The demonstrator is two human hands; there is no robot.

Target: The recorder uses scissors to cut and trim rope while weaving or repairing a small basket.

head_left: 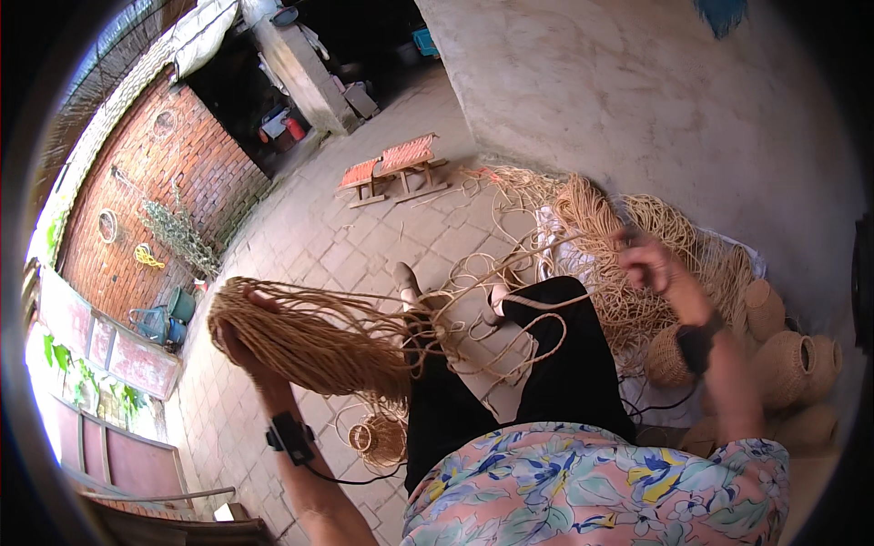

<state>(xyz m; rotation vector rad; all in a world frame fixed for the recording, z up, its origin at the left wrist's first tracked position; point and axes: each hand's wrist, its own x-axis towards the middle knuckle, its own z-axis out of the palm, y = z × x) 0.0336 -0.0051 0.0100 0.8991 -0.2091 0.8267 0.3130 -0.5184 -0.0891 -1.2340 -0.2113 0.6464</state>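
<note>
A thick hank of tan straw cord (319,341) hangs in many loops from my raised left hand (242,348), whose fingers are wrapped through its left end. Its loose loops reach across to my knees. A single strand runs from there up to the right, to my right hand (654,264), which is lifted near the wall. The fingers of that hand are curled together at the strand's end, slightly blurred by motion. Another slack loop of cord (551,318) droops over my right knee. Beyond my right hand lies a large heap of the same cord (592,214).
Several woven baskets (781,364) stand at right beside the heap, on a white sheet (756,259). A small woven basket (379,439) sits by my left leg. Two low stools (410,156) with orange woven seats are ahead. A plastered wall (637,100) rises at right.
</note>
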